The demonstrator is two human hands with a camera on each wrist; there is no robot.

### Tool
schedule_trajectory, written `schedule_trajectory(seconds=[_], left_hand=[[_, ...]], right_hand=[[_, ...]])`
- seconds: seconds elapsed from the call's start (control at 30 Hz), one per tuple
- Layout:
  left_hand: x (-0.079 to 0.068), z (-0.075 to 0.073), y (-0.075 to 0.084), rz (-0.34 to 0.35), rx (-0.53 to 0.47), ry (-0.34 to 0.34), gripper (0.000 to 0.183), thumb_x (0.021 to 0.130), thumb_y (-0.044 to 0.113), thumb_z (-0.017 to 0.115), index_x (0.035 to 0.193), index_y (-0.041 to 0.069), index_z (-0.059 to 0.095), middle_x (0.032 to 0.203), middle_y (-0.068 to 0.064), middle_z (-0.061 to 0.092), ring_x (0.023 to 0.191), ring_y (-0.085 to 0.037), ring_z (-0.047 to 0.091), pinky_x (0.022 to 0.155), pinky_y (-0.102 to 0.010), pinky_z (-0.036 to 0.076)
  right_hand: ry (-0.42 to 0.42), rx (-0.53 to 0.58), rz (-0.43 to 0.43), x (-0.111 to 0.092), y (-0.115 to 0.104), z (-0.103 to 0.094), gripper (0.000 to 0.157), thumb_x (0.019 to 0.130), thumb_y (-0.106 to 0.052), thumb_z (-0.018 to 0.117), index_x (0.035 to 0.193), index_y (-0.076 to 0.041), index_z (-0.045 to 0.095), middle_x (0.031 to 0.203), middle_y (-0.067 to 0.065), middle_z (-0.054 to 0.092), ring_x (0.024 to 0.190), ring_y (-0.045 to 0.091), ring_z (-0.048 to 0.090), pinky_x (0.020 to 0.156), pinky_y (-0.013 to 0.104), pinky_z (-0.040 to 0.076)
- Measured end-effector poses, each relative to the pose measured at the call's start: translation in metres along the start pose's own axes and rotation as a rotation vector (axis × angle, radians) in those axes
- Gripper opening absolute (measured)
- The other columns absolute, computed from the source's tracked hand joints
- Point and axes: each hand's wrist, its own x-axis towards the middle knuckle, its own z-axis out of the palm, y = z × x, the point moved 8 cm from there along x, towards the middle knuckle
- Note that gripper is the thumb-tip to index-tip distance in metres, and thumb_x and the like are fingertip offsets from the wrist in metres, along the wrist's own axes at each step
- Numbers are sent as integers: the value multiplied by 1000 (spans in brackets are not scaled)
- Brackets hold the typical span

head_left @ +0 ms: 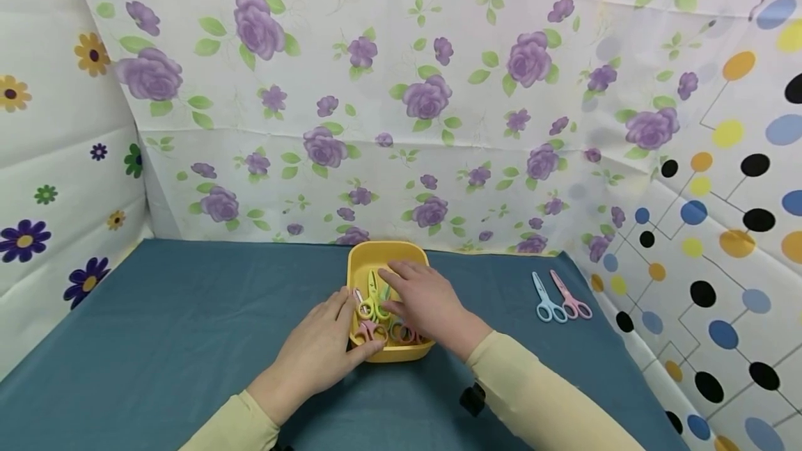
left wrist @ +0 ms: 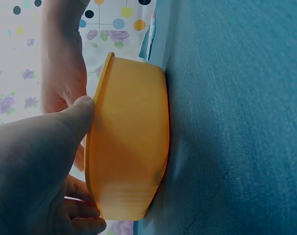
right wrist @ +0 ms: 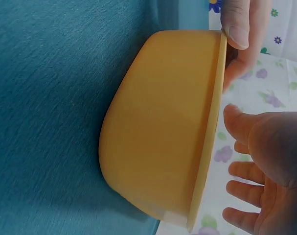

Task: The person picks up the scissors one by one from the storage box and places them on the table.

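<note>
A yellow plastic bin (head_left: 388, 355) holds several small scissors, among them yellow-green scissors (head_left: 372, 298) pointing away and pink-handled scissors (head_left: 371, 332) near the front. My left hand (head_left: 316, 346) holds the bin at its near left corner, thumb on the near rim and fingers along the left side. Over the bin's right half hovers my right hand (head_left: 432, 301), fingers spread and nothing in its grasp. It covers part of the scissors. From the right wrist view, the right fingers (right wrist: 246, 191) stand apart from the rim.
On the table's right lie light blue scissors (head_left: 548, 299) and pink scissors (head_left: 571, 296), side by side with blades pointing away. A blue cloth (head_left: 188, 339) covers the table. Flowered sheeting (head_left: 376, 89) hangs behind it, and dotted sheeting (head_left: 720, 249) borders the right side.
</note>
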Motion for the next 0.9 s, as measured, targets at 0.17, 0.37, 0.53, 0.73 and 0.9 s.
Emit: schedule_trajectory(seconds=[0.17,0.37,0.53,0.73,0.9], left_hand=[[0,0,1,8,3,5,100,103,68,68,166,-5,43,173,-27,38,158,-43,41,127,-61,37],[0,0,0,16,17,11,100,103,68,68,167,-5,43,173,-27,38,158,-43,42,127,-60,37],[0,0,-1,15,17,8,100,103,68,67,167,-5,42,173,-27,38,157,-44,42,127,-60,38],[-1,1,-2,5,-1,-8,100,104,68,67,168,-4,41,174,-26,36,159,-43,40,127,-60,36],[-1,1,-1,3,-5,-12,99,104,68,67,168,-4,40,174,-25,36,159,-43,39,128,-60,36]], right_hand=[[-31,-20,-7,5,-4,7,65,108,-49,72,162,-17,59,158,8,62,145,27,59,122,50,47],[-71,-45,-36,9,-11,14,61,107,-51,73,157,-17,65,147,4,70,130,23,70,116,46,53],[-97,-42,-44,11,-15,20,59,105,-53,73,153,-18,69,141,1,74,123,21,73,112,43,56],[-136,-9,-31,16,-20,23,60,106,-56,71,153,-19,69,142,0,74,121,21,74,108,41,59],[-157,-12,-24,19,-23,26,59,107,-56,69,153,-19,69,142,1,74,119,21,74,106,40,60]])
